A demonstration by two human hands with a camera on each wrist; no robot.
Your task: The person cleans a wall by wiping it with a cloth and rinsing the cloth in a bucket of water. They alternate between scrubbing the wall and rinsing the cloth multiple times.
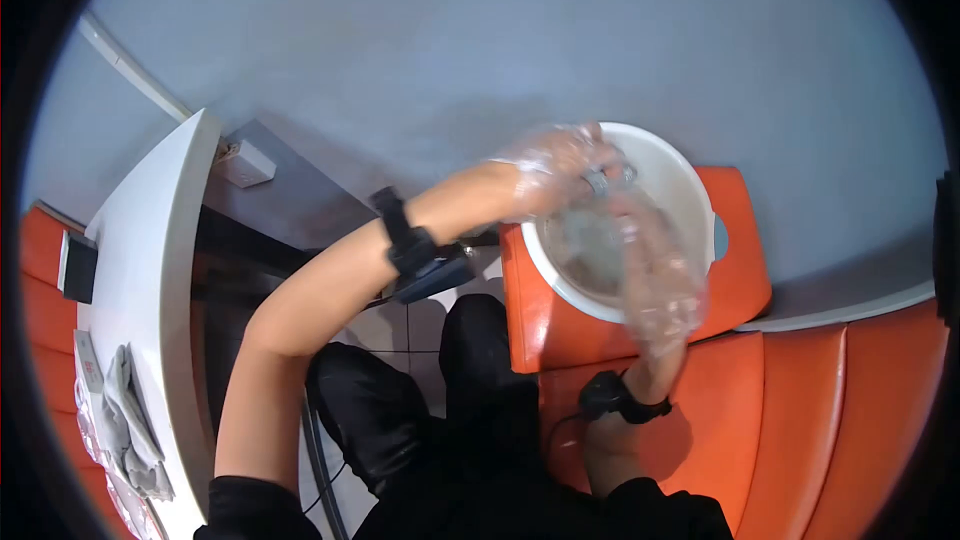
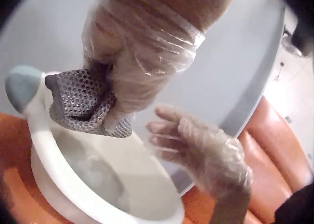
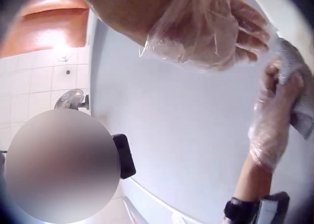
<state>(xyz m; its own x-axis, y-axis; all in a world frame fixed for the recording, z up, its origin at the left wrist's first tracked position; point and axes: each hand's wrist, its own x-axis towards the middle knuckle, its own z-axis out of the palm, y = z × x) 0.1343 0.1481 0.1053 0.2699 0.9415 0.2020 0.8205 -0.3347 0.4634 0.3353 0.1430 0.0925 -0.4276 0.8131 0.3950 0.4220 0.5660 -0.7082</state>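
My left hand (image 1: 560,168), in a clear plastic glove, grips a folded grey mesh cloth (image 2: 81,99) above the white basin (image 2: 49,150). Dark edging runs along one side of the cloth. My right hand (image 1: 662,285), also gloved in clear plastic, is over the basin's near right side with its fingers extended toward the cloth. In the left wrist view nothing is held in those fingers. Cloudy water (image 1: 590,250) lies in the bottom of the basin. Both hands are blurred in the head view.
The basin stands on an orange padded seat (image 1: 735,230) against a grey-blue wall (image 1: 650,30). A white table (image 1: 150,240) is at the left, with a grey cloth (image 1: 130,430) and a dark box (image 1: 77,267) on it. My knees are below the hands.
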